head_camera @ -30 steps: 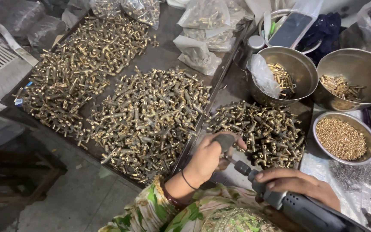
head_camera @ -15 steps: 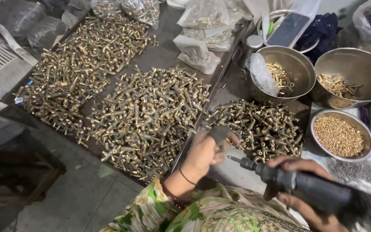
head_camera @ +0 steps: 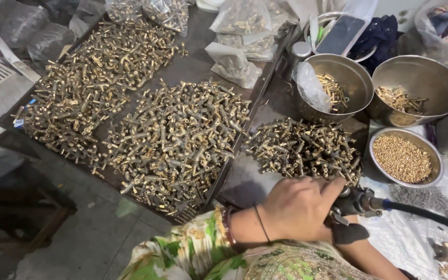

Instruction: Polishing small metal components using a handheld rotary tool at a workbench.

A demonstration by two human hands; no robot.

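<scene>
Fingers of the left hand (head_camera: 299,207) clamp a black power tool (head_camera: 359,203) (right hand hidden) beside brass fittings (head_camera: 304,148).

The left hand (head_camera: 296,207) lies knuckles-up, fingers curled shut (thumb hidden), across the right forearm (head_camera: 369,256).

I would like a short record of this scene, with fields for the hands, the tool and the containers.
left hand: left hand lies over the front of the tool
right hand: hidden under the left hand
tool: dark power tool with a black hose
nearest parts: pile of brass fittings
containers: two steel bowls with few parts; a shallow bowl of small brass pieces
tray: dark tray
</scene>
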